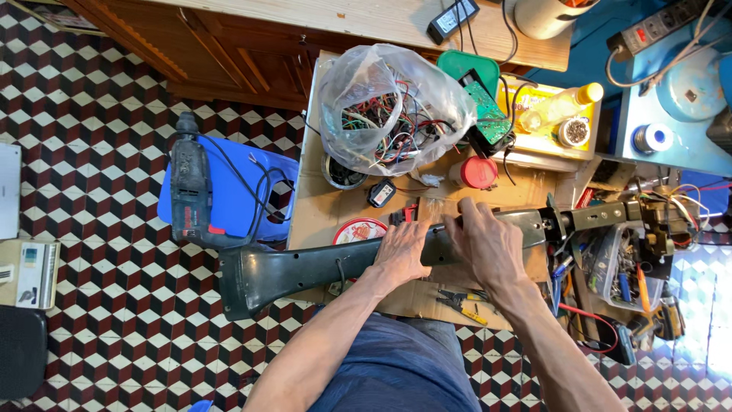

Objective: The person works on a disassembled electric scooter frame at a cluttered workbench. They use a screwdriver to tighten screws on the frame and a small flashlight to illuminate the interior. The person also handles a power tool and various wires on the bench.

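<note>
The long dark housing (305, 271) lay under our left hand (400, 252), pressed flat, while our right hand (488, 244) pinched its upper edge beside the wire bag (389, 107).

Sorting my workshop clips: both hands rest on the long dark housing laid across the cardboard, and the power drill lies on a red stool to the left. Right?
Not quite: the stool is blue, as the head view shows. The power drill does lie on it, left of the cardboard, with the left hand and right hand on the long dark housing.

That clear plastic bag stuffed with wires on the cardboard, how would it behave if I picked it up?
The plastic bag would probably sag and shift, being thin film around loose tangled wires. It looks light for its bulk. Wire ends might poke through or snag.
</note>
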